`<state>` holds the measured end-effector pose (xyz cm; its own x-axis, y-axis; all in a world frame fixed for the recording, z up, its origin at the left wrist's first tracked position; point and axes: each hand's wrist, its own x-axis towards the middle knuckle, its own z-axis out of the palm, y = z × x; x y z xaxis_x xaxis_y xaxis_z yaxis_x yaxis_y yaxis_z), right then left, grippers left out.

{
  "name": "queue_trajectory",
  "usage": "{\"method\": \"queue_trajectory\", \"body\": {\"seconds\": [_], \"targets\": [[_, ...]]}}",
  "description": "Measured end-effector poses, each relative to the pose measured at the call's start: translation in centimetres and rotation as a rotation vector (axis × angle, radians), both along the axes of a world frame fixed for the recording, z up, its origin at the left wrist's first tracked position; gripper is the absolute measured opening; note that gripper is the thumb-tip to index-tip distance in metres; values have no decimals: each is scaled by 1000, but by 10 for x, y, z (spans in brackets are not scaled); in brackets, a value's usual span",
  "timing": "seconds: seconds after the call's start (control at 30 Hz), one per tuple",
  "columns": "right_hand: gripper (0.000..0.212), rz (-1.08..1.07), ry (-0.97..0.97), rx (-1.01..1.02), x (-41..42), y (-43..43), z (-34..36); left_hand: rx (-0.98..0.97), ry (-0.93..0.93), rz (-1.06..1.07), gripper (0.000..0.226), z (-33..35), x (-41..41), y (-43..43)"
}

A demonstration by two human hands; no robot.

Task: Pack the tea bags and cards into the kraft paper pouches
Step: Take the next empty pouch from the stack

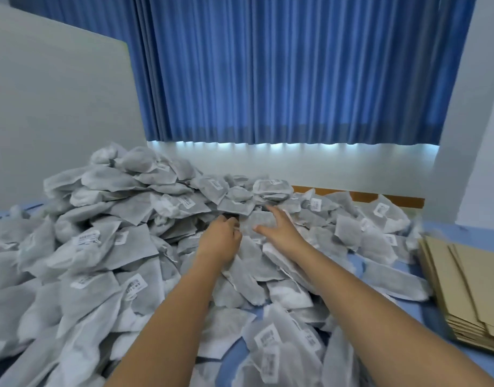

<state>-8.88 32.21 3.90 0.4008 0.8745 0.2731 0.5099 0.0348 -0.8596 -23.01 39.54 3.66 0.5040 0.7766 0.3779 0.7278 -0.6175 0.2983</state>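
Note:
A big heap of grey-white tea bags [106, 247], many with small printed labels, covers the blue table. Both my arms reach out into the middle of the heap. My left hand [222, 238] lies knuckles up with its fingers curled down into the bags; whether it holds one is hidden. My right hand [279, 227] is spread with straight fingers over a tea bag [258, 220] just beyond it. A stack of flat kraft paper pouches [469, 289] lies at the right edge of the table. No cards are visible.
The blue table surface [452, 230] shows only in patches at the right and near front. A white panel [58, 107] stands at the left, a blue curtain [296, 71] hangs behind, and a white wall [474, 135] rises on the right.

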Motion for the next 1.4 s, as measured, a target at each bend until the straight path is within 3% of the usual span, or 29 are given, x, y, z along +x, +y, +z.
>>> {"method": "queue_trajectory", "body": {"seconds": [0.07, 0.13, 0.23, 0.33, 0.43, 0.5, 0.57, 0.7, 0.8, 0.93, 1.03, 1.13, 1.23, 1.33, 1.4], "targets": [[77, 37, -19, 3, -10, 26, -1, 96, 22, 11, 29, -1, -8, 13], [84, 70, -32, 4, -21, 51, 1, 323, 42, 81, 28, 7, -19, 26], [92, 127, -67, 17, -36, 86, 9, 577, -115, 225, 32, 32, -47, 53], [93, 152, -61, 69, -47, 114, 24, 619, -219, 480, 46, 68, -87, 89], [95, 202, -17, 61, -58, 139, 36, 372, -257, 837, 56, 91, -136, 131], [95, 252, 60, 47, -67, 154, 35, 65, -386, 897, 62, 86, -164, 157], [93, 314, 149, 36, -76, 165, 25, -183, -465, 693, 66, 64, -172, 173], [82, 376, 129, 37, -79, 166, 8, -348, -568, 477, 67, 36, -146, 167], [77, 402, 287, -32, -66, 151, 9, -476, -554, 351, 71, 31, -124, 145], [55, 401, 416, -129, -51, 113, 12, -719, -694, 136, 40, 18, -93, 97], [30, 244, 373, -175, -30, 72, 15, -699, -573, 67, 40, 8, -64, 60], [18, 77, 205, -339, -1, 24, 23, -635, -401, 37, 67, 6, -38, 12], [30, -12, 51, -457, 15, -9, 33, -515, -153, -158, 51, 11, -14, -19], [3, -195, -155, -404, 19, -8, 51, -430, 113, -101, 49, 32, -3, -24], [26, -368, -202, -272, 20, 8, 66, -393, 352, -2, 49, 55, -1, -30]]}}
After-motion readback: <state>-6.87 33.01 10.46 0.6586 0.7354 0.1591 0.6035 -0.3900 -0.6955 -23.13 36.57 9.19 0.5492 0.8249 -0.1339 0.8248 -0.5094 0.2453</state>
